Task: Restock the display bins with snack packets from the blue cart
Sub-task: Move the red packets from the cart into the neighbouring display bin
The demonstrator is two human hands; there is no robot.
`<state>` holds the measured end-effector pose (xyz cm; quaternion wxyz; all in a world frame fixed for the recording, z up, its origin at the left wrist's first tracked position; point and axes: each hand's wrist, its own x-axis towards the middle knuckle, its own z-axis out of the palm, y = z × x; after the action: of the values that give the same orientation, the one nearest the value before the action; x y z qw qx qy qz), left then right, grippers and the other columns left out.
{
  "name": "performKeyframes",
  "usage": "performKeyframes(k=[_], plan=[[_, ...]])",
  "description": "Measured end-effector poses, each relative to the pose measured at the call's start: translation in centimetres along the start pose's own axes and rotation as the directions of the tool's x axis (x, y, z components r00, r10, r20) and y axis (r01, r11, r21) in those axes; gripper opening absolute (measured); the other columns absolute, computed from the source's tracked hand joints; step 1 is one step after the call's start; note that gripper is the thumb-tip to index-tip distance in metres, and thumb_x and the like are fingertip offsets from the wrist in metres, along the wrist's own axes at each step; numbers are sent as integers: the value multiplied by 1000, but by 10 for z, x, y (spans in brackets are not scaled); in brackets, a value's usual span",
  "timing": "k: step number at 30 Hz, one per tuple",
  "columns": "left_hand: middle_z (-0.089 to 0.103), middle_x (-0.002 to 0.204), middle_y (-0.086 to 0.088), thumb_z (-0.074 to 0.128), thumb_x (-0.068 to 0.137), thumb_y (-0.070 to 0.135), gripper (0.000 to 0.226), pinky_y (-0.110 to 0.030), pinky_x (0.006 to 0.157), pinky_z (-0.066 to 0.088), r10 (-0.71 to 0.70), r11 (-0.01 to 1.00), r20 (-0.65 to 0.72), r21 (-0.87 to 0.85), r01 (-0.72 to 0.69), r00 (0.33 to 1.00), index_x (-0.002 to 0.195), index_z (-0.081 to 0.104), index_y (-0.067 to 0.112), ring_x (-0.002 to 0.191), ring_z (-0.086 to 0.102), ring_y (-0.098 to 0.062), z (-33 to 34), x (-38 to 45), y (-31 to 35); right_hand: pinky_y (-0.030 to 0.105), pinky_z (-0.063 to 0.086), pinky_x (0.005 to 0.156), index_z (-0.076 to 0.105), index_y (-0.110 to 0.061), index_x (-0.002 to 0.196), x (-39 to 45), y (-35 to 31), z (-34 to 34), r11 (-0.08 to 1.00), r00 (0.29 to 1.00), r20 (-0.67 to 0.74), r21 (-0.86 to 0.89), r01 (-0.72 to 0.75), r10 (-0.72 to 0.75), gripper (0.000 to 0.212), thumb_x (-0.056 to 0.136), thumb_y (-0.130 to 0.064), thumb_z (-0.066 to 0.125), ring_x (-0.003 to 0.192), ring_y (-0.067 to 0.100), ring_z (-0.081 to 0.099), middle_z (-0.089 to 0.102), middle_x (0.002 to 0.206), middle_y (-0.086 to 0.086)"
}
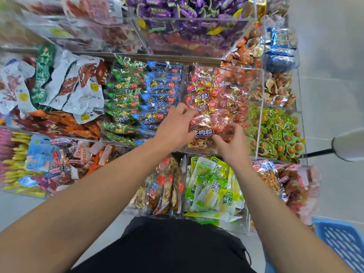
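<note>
Head view: blue cart (pixel 342 245) at lower right, near the person. Both hands reach into the middle clear bin (pixel 254 123); left hand (pixel 175 127) and right hand (pixel 231 141) pinch one red snack packet (pixel 202 134) atop the red pile.

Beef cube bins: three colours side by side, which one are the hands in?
The red-packet bin, rightmost of the three. Left hand and right hand both grip a red packet there.
</note>
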<state>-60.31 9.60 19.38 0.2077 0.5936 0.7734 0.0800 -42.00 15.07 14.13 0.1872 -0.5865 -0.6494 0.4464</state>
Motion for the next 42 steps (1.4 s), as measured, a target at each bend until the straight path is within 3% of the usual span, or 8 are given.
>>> performKeyframes(k=[4,15,19,22,27,32,37,42], plan=[[43,134,-5,70,90,26,65,-37,107,41,-25,998,-35,-56,23,999,149,43,18,128,43,-25,-3,-4,-12,8,37,65,60,-15,114,-1,-10,15,994,995,5,-47,96,-96,35,86,-32,72,79,8,56,60,92,-10],[15,168,-2,46,104,29,65,-46,124,14,-22,975,-22,223,26,1000,161,13,23,153,13,-29,24,-19,-15,42,50,82,61,-18,102,-9,8,19,844,993,90,-525,108,-71,28,88,-41,66,94,30,62,69,95,2],[17,168,-2,48,102,36,67,-49,124,9,-13,978,-80,204,29,997,160,18,24,153,13,-30,22,-26,-11,36,49,80,59,-25,102,-14,6,15,959,991,5,-252,132,-136,25,83,-38,67,86,8,59,62,93,-13],[22,167,-2,49,101,37,63,-49,124,6,-8,989,-121,146,26,993,158,25,26,153,14,-28,21,-36,-7,10,38,64,59,-24,105,-19,1,13,977,986,-11,-143,161,-164,25,84,-35,66,79,-10,53,57,88,-20],[18,168,-5,46,103,38,61,-48,125,9,-21,991,-166,128,42,986,159,26,24,155,10,-26,20,-50,-9,22,35,76,52,-21,131,-28,-4,11,985,991,-15,-114,133,-136,48,88,-36,67,77,-16,48,50,103,-18],[42,155,-5,51,102,35,48,-43,120,22,-68,996,-204,42,78,977,148,47,23,144,30,-27,21,-61,-9,23,39,85,51,-22,134,-39,-6,6,974,969,-103,-73,217,-223,52,87,-32,69,95,1,46,51,123,-7],[62,130,2,51,101,40,36,-40,101,33,-83,992,-211,72,100,974,133,63,26,122,44,-26,23,-62,-6,35,51,74,62,-24,111,-36,-11,7,959,964,72,-108,262,-255,26,87,-21,71,75,15,59,63,95,-5],[68,101,1,58,98,31,33,-44,92,43,-30,996,-168,-92,15,985,130,61,24,111,51,-28,11,-58,-3,37,50,67,60,-20,85,-22,-10,0,989,988,-45,-2,148,-148,11,87,-27,68,76,21,64,65,78,-6]])
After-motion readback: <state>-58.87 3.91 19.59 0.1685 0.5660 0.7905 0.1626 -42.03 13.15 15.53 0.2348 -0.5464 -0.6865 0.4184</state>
